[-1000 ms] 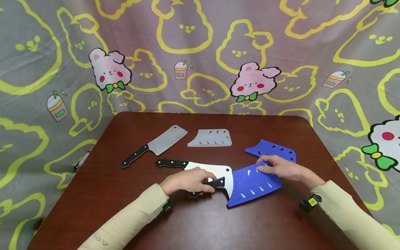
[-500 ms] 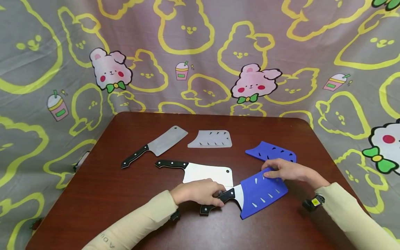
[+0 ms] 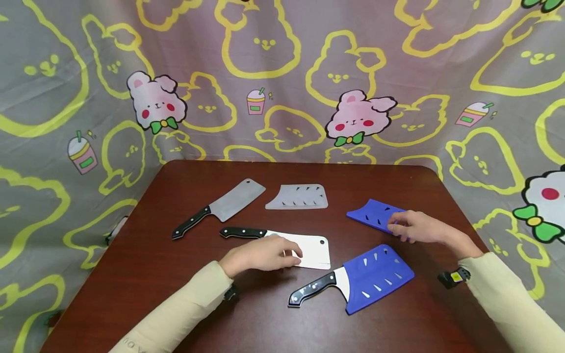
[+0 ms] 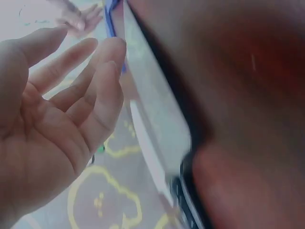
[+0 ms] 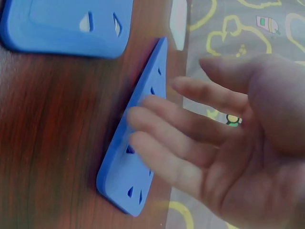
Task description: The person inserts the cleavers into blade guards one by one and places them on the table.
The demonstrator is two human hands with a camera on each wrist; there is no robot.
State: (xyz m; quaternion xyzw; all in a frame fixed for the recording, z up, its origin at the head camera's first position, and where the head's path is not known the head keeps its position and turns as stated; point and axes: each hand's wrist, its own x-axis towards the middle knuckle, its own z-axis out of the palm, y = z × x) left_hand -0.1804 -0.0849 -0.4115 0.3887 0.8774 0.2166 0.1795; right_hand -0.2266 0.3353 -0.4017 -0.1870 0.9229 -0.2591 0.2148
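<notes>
A cleaver with a black riveted handle [image 3: 311, 289] lies at the front, its blade inside a blue slotted blade guard [image 3: 378, 277]. Behind it rests a second, bare cleaver [image 3: 315, 250], its blade partly covered by my left hand [image 3: 265, 252]. In the left wrist view the fingers of that hand are loosely bent and hold nothing, beside the blade [image 4: 157, 105]. My right hand [image 3: 419, 227] hovers over another blue blade guard [image 3: 371, 214] at the right. In the right wrist view its relaxed fingers overlap that empty guard [image 5: 136, 167], gripping nothing.
At the back left lies a third cleaver [image 3: 238, 200] with a bare grey blade. A whitish translucent blade guard [image 3: 302, 196] sits beside it at the back middle. The brown table [image 3: 212, 314] ends against a patterned curtain [image 3: 282, 73].
The sheathed cleaver moved right and toward me, then both hands let go of it. My left hand drew back left over the second cleaver; my right hand moved to the other blue guard.
</notes>
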